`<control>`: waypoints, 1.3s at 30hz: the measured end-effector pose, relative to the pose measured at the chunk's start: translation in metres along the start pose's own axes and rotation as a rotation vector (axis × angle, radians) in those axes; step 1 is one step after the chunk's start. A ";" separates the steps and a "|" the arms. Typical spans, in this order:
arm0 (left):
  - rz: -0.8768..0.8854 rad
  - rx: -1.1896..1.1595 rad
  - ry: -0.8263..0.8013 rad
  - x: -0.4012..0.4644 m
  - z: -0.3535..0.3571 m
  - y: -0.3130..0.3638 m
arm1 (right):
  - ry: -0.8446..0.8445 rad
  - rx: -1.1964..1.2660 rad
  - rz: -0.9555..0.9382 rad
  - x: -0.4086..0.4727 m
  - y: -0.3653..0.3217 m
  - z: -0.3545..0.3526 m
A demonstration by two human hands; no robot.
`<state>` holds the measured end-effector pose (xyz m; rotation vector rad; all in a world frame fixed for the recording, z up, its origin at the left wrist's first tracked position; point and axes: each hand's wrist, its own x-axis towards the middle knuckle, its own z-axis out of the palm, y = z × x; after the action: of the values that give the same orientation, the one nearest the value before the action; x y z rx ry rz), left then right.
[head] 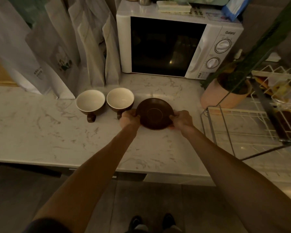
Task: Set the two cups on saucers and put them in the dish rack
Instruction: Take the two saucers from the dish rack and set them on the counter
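Note:
Two brown cups with cream insides stand side by side on the marble counter, the left cup point(90, 103) and the right cup point(120, 100), handles pointing toward me. Just right of them is a dark brown saucer point(154, 113); I cannot tell if a second saucer is stacked under it. My left hand point(128, 118) grips its left rim and my right hand point(181, 120) grips its right rim. The white wire dish rack point(238, 113) stands at the right end of the counter.
A white microwave point(178, 46) stands behind the saucer. A pink plant pot point(220, 96) sits between the microwave and the rack. Pale curtains point(60, 47) hang at the back left. The counter's front edge point(91, 164) runs below my forearms.

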<state>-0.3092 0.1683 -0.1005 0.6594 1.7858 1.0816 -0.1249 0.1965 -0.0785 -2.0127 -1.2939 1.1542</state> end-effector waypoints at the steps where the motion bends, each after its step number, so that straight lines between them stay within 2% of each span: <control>1: 0.010 0.030 0.005 -0.001 -0.001 0.001 | 0.000 -0.009 -0.006 -0.001 0.000 0.000; 7: 0.076 0.254 -0.082 -0.013 -0.007 0.014 | -0.008 -0.133 -0.048 -0.008 -0.005 -0.003; 15: 0.335 0.797 -0.089 -0.043 -0.027 0.027 | 0.067 -0.589 -0.193 -0.034 -0.014 -0.014; 19: 0.429 1.020 -0.191 -0.064 -0.035 0.030 | 0.036 -0.700 -0.403 -0.058 -0.013 -0.026; 24: 0.525 1.364 -0.437 -0.107 -0.036 0.036 | -0.153 -0.899 -0.533 -0.102 -0.010 -0.054; 28: 0.582 1.477 -0.574 -0.151 -0.038 0.034 | -0.383 -0.971 -0.574 -0.148 -0.003 -0.089; 32: 0.595 1.498 -0.712 -0.195 -0.028 0.035 | -0.538 -0.968 -0.461 -0.180 0.017 -0.130; 35: 0.658 1.463 -0.794 -0.230 -0.009 0.038 | -0.567 -0.978 -0.415 -0.198 0.035 -0.166; 39: 0.777 1.452 -0.891 -0.278 0.029 0.046 | -0.492 -0.957 -0.361 -0.211 0.058 -0.215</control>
<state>-0.1623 -0.0182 0.0536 2.3467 1.2038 -0.3895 0.0448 -0.0088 0.0746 -1.9423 -2.7244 0.9593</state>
